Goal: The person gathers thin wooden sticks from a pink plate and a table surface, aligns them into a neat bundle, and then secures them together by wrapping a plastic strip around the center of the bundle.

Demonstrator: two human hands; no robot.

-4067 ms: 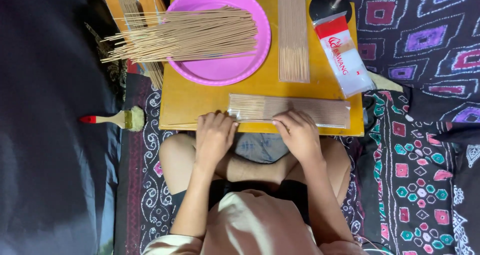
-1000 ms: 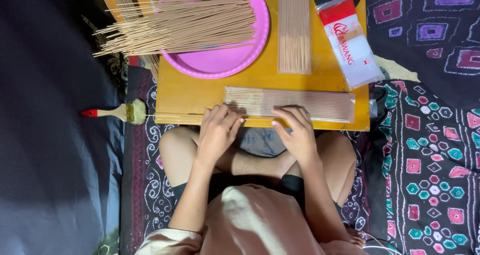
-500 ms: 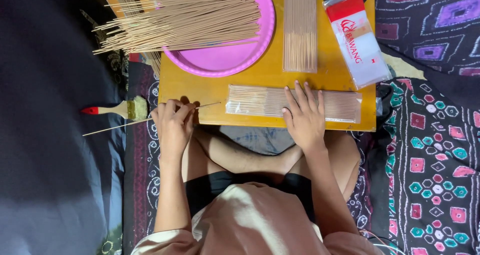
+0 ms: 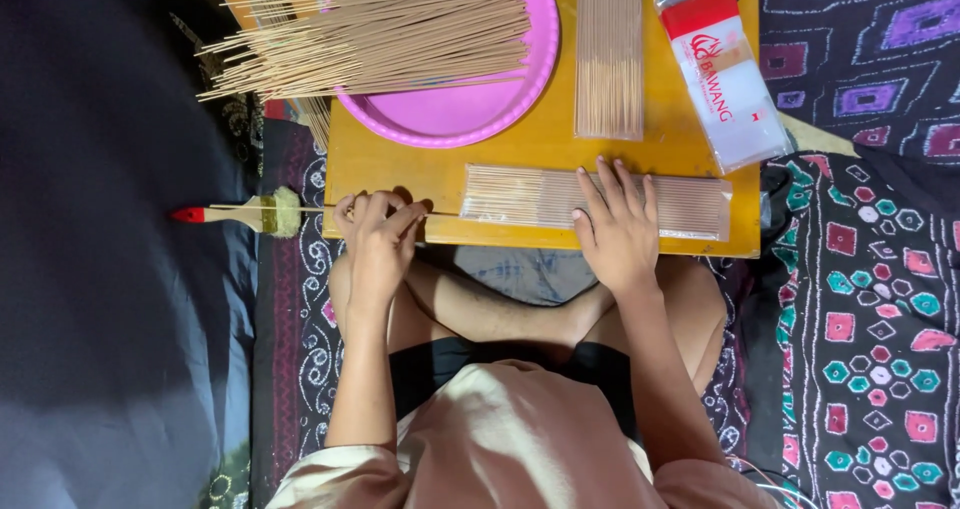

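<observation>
My left hand (image 4: 378, 237) pinches a single thin stick (image 4: 440, 212) at the near left edge of the yellow wooden board (image 4: 440, 174); the stick's end points into a clear sleeve of sticks (image 4: 520, 196) lying along the board's front. My right hand (image 4: 617, 227) lies flat on that sleeve, fingers spread, pressing it down. A pink round tray (image 4: 460, 114) at the board's far side carries a loose heap of bare sticks (image 4: 370, 37) that hangs over its left rim.
A second flat bundle of sticks (image 4: 609, 54) lies upright right of the tray. A red-and-white plastic packet (image 4: 725, 69) rests at the board's right corner. A red-handled brush (image 4: 250, 213) lies on the dark cloth to the left. Patterned fabric (image 4: 860, 319) covers the floor on the right.
My left hand left the sleeve, drew out to the left with one stick, and now brings it back toward the sleeve's open end. My right hand stays pressed on the sleeve.
</observation>
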